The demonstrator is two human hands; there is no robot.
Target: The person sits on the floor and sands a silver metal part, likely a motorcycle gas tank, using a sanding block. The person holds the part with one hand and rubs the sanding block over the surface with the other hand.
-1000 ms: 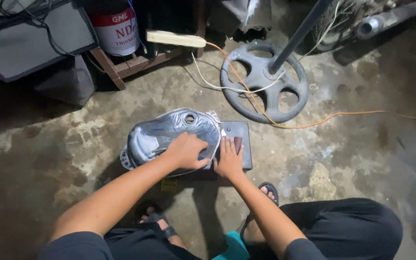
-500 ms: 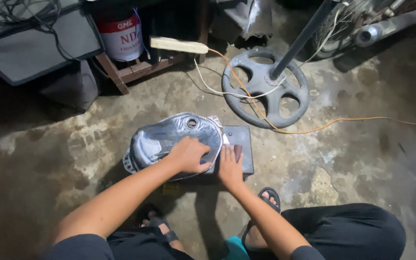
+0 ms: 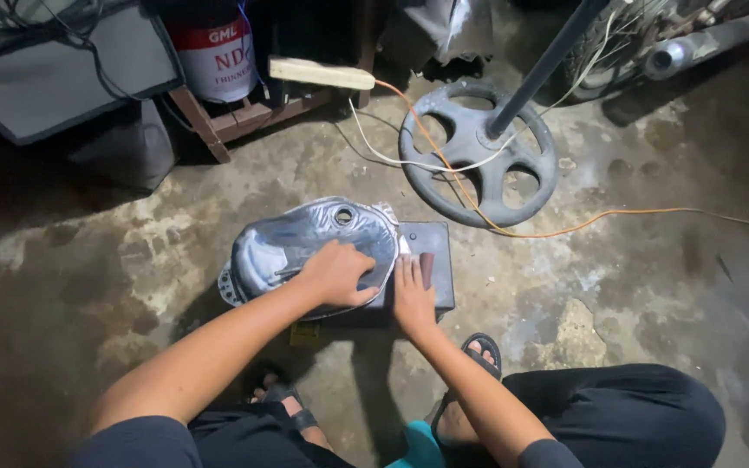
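Stained concrete floor (image 3: 88,286) | tank (image 3: 296,247) lies on dark box (image 3: 431,251), long axis left-right | left hand (image 3: 337,273) spread flat on tank's near right end | right hand (image 3: 411,295) flat on box beside tank, fingers on brown pad (image 3: 426,264) | fan base (image 3: 478,156) beyond.

Dim overall, light pool at centre, dark corners, sharp focus, glare on metal tank (image 3: 305,247).
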